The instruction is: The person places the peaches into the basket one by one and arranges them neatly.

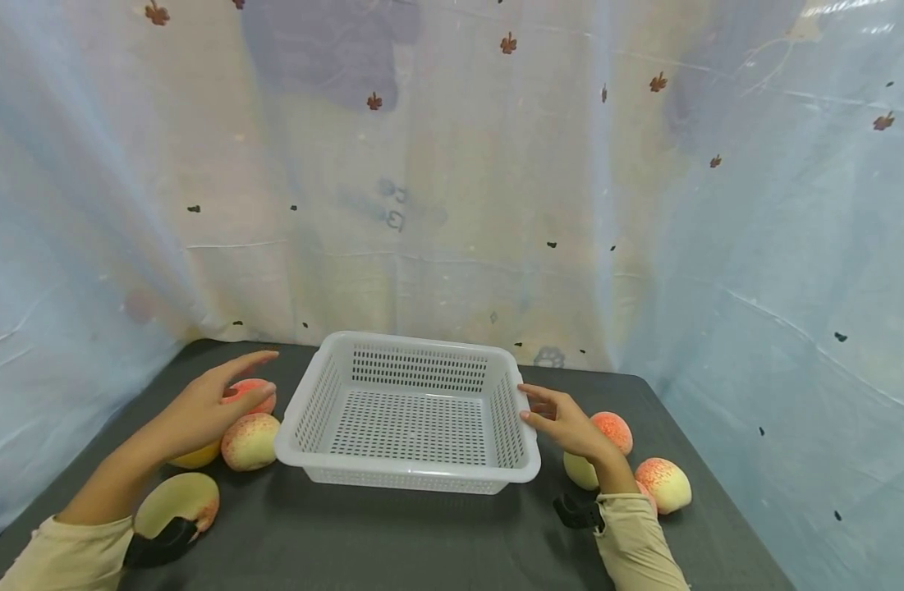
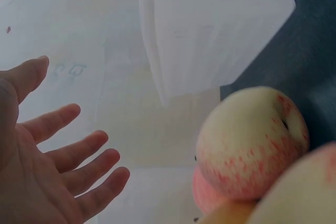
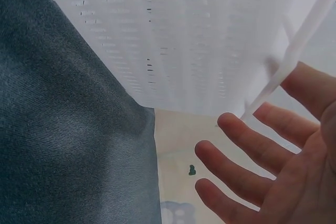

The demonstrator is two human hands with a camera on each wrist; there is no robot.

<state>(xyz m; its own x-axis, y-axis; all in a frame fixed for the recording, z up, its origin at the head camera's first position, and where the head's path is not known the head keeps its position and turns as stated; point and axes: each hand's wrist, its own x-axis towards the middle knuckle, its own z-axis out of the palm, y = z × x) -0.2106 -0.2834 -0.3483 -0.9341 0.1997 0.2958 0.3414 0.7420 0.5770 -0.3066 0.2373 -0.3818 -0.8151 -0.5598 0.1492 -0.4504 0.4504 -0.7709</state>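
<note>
A white plastic basket with slotted walls stands in the middle of the dark table, nothing inside it. My right hand is at its right rim, thumb and index fingertip right at the edge. In the right wrist view the other fingers of the right hand spread loosely beside the wall. My left hand hovers apart from the basket's left side, fingers extended and holding nothing. Close by it are a pale peach with red speckles, a redder peach partly hidden by the hand, and a yellow fruit.
Near the left wrist lies another pale peach. Several peaches are around the right forearm, including a red one and a yellow-red one. A patterned plastic curtain encloses the table's back and sides.
</note>
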